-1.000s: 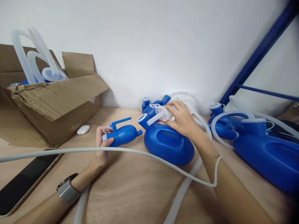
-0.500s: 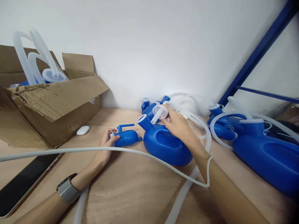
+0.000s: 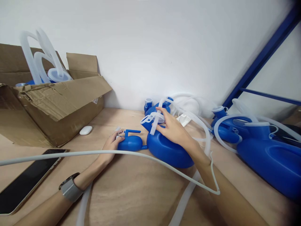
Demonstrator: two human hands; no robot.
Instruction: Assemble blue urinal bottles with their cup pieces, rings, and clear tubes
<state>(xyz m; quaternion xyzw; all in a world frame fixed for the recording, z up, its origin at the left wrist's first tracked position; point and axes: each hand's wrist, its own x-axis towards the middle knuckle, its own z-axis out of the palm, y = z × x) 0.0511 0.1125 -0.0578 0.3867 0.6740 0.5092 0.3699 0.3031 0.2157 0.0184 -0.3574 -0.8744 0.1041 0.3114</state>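
The small blue bottle [image 3: 130, 143] is held on its side, rounded and glossy, with a straight handle bar [image 3: 134, 131] along its top. Its nozzle [image 3: 144, 147] points at the larger blue jug [image 3: 168, 153]; whether they touch is unclear. The jug, broad and oval, sits on the wooden table [image 3: 131, 188], its neck [image 3: 147, 126] slanting up to the left. Above the jug, off its mouth, a clear round lid [image 3: 160, 118] is held tilted beside the neck. A pale hose [image 3: 198, 118] appears to run through the lid, its cut end hanging below and the rest arching away rightward
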